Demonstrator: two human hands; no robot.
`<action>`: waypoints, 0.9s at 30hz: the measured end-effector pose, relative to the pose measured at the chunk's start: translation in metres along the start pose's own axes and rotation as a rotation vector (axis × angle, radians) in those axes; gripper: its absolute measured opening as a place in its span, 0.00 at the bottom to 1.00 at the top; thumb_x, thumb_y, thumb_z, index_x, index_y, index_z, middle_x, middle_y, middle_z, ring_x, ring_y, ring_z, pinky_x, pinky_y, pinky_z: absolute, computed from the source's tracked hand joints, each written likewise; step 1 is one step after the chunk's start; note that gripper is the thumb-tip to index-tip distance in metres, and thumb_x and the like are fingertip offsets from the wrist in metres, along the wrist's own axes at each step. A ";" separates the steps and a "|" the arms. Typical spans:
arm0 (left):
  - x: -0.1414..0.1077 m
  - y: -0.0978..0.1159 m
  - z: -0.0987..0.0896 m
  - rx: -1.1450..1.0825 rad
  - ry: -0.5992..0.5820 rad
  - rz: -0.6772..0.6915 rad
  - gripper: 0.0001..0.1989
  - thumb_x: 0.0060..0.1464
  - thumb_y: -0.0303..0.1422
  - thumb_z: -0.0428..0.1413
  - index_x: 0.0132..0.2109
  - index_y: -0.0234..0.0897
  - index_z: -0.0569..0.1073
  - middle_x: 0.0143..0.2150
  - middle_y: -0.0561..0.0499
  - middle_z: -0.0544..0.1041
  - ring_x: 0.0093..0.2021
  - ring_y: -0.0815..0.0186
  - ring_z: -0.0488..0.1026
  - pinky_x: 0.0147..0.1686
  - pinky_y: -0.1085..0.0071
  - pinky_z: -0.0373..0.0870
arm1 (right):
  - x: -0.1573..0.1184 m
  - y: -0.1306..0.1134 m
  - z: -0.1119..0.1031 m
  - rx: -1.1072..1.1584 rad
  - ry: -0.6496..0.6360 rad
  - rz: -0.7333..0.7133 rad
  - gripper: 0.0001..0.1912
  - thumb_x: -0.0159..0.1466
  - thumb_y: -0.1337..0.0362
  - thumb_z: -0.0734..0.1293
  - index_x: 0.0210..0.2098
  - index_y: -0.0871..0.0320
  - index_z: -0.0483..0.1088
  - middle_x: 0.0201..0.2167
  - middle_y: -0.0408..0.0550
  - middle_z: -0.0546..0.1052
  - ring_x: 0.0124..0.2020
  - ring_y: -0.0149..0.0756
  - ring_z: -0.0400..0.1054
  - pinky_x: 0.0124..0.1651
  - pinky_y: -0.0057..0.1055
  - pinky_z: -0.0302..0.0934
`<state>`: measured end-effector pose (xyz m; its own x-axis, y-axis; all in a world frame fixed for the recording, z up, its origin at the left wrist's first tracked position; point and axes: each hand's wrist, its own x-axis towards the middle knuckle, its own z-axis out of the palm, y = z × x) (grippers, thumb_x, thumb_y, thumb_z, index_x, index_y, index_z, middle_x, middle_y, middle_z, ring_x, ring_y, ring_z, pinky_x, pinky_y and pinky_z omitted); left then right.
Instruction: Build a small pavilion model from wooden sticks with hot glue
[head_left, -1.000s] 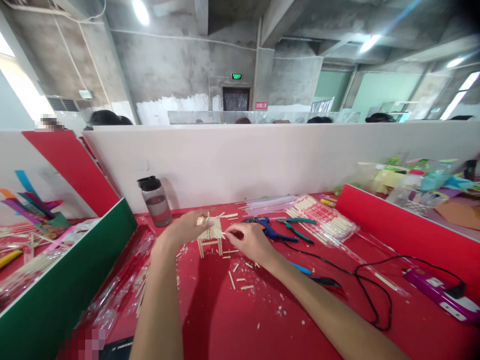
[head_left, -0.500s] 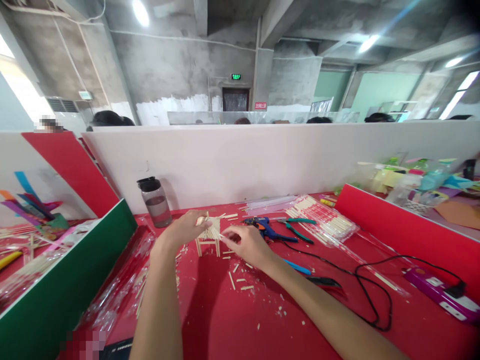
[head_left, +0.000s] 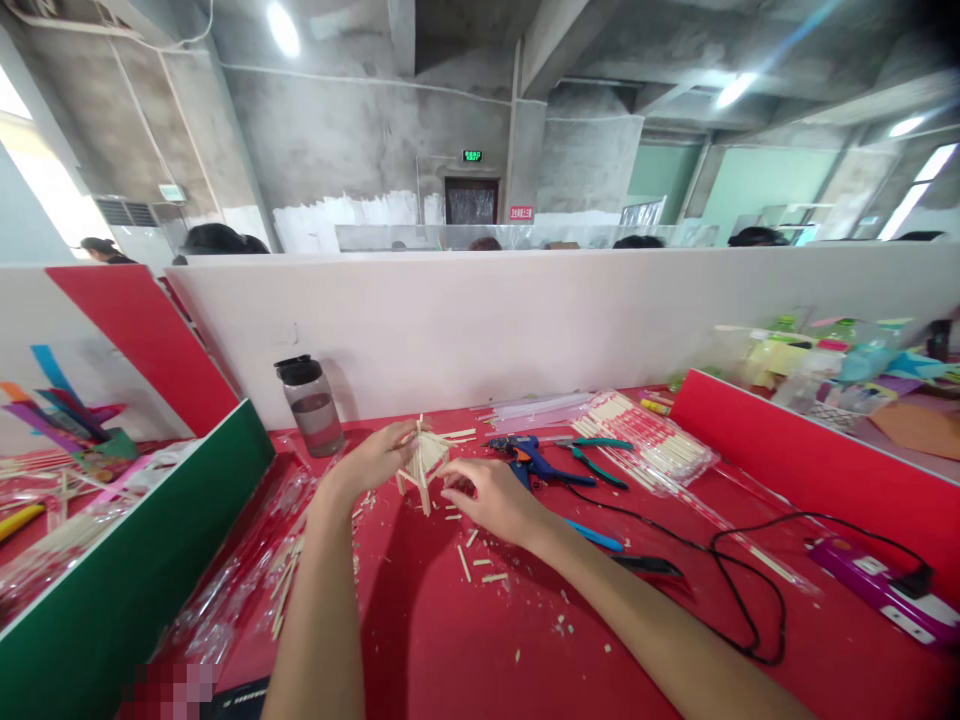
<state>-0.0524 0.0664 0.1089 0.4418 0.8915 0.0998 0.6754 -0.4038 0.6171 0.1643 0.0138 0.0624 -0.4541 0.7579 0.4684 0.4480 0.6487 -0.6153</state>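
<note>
While the stick model (head_left: pixel 430 450) stood legs-down on the table (head_left: pixel 480 640), one leg (head_left: pixel 425 497) foremost, the left hand (head_left: pixel 376 460), fingers bent, was at its left side and the right hand (head_left: pixel 492 496), half curled, beside its right, their hold on it impossible to tell.

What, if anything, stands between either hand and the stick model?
Nothing visible: the left hand is right at the left of the stick model, the right hand close at its right. The glue gun lies farther right, not between.
</note>
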 end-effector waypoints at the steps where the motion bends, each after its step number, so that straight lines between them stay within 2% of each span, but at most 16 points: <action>1: 0.000 0.001 0.000 -0.002 0.003 -0.006 0.24 0.59 0.43 0.45 0.56 0.37 0.71 0.55 0.45 0.77 0.53 0.57 0.74 0.54 0.64 0.71 | 0.000 -0.001 0.001 -0.005 0.005 -0.009 0.10 0.64 0.68 0.68 0.45 0.53 0.74 0.41 0.46 0.81 0.41 0.36 0.76 0.47 0.30 0.65; 5: 0.002 0.001 0.002 0.021 0.027 0.020 0.24 0.59 0.43 0.46 0.57 0.40 0.71 0.56 0.47 0.77 0.55 0.57 0.73 0.55 0.66 0.70 | -0.002 -0.002 0.005 -0.045 0.032 -0.067 0.08 0.66 0.67 0.67 0.44 0.52 0.75 0.42 0.46 0.81 0.42 0.35 0.75 0.48 0.29 0.64; 11: 0.004 0.001 0.005 0.037 0.041 0.072 0.21 0.60 0.44 0.45 0.53 0.40 0.74 0.53 0.48 0.79 0.52 0.58 0.75 0.53 0.67 0.70 | -0.005 0.003 0.010 -0.171 0.028 -0.181 0.08 0.70 0.65 0.63 0.42 0.53 0.75 0.40 0.49 0.80 0.43 0.38 0.73 0.48 0.32 0.63; 20: 0.005 0.001 0.005 0.050 0.044 0.065 0.20 0.60 0.43 0.46 0.51 0.39 0.74 0.52 0.46 0.79 0.51 0.57 0.75 0.52 0.66 0.70 | -0.004 0.004 0.013 -0.217 0.048 -0.214 0.09 0.70 0.65 0.62 0.40 0.54 0.76 0.39 0.49 0.80 0.41 0.38 0.73 0.47 0.32 0.63; 27: 0.006 -0.002 0.006 0.026 0.054 0.098 0.20 0.60 0.42 0.47 0.50 0.38 0.74 0.50 0.45 0.79 0.49 0.56 0.76 0.50 0.64 0.70 | -0.002 -0.001 0.017 -0.244 0.145 -0.250 0.06 0.68 0.67 0.65 0.40 0.59 0.76 0.34 0.48 0.80 0.35 0.36 0.73 0.40 0.30 0.64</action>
<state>-0.0473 0.0716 0.1036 0.4741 0.8572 0.2008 0.6461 -0.4937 0.5821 0.1515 0.0110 0.0512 -0.4670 0.5644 0.6807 0.5147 0.7995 -0.3097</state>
